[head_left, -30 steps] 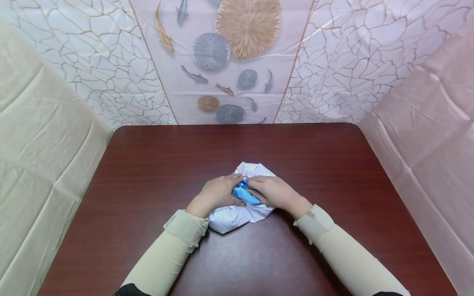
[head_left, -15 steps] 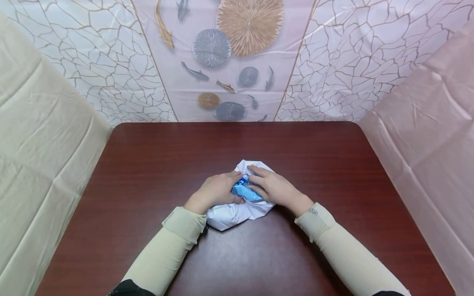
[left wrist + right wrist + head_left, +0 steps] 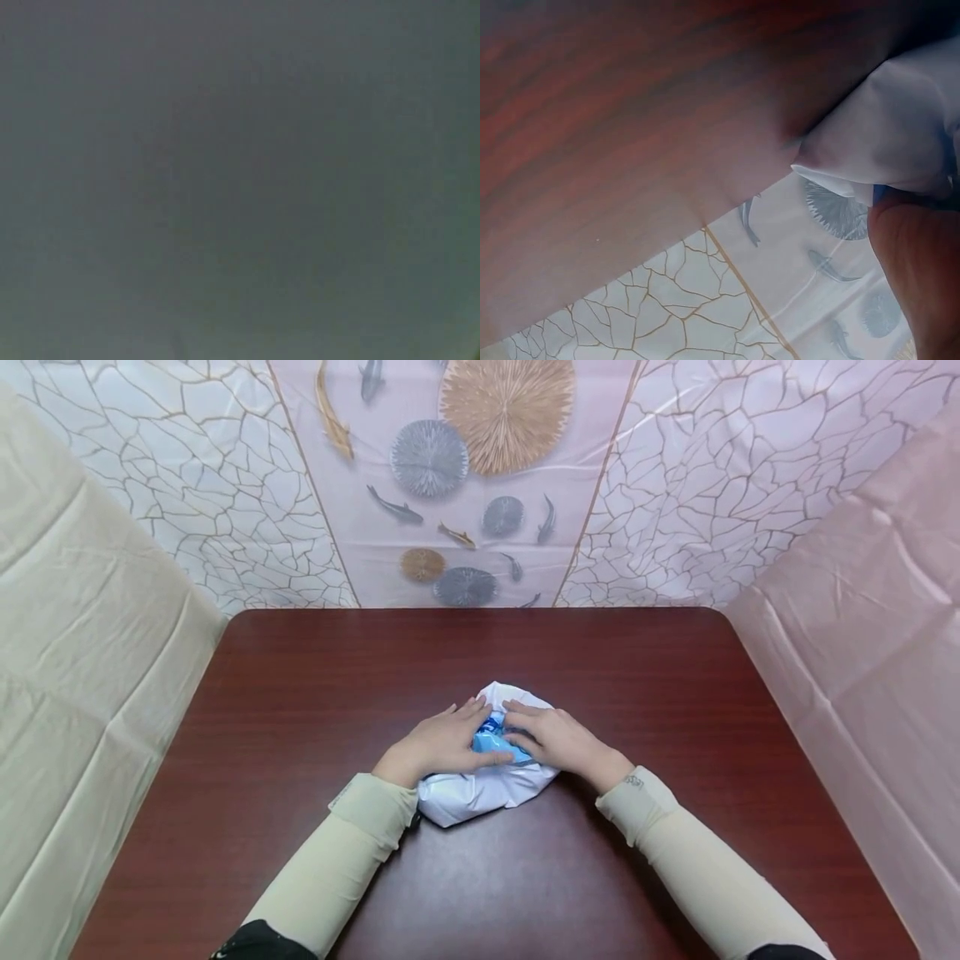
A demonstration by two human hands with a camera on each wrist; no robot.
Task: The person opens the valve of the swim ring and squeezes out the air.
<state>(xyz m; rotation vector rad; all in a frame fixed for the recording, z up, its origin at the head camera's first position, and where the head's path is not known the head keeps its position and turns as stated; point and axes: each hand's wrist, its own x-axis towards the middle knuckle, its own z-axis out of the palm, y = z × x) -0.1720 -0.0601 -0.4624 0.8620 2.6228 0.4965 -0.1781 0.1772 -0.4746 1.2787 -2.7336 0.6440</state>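
Note:
A crumpled white plastic bag [image 3: 468, 797] lies on the table, bunched around a light and dark blue packet [image 3: 489, 742] that shows at its middle. My left hand [image 3: 442, 743] rests over the left side with fingers stretched out and the thumb across the packet's near edge. From the right, my right hand [image 3: 558, 740] lays its fairly straight fingers on the packet and the bag's far part. The right wrist view shows a fold of the white bag [image 3: 892, 124] beside part of the right hand [image 3: 919, 262]. Only a grey blur fills the left wrist view.
The dark red-brown table [image 3: 337, 668] has rounded far corners. Behind it hangs a patterned sheet [image 3: 450, 552] with fish and round motifs. Pale cloth walls [image 3: 97, 652] close in both sides.
My left hand's fingers have spread and straightened, and its thumb now reaches farther right over the packet. The right fingers have spread and shifted slightly toward the bag's far side.

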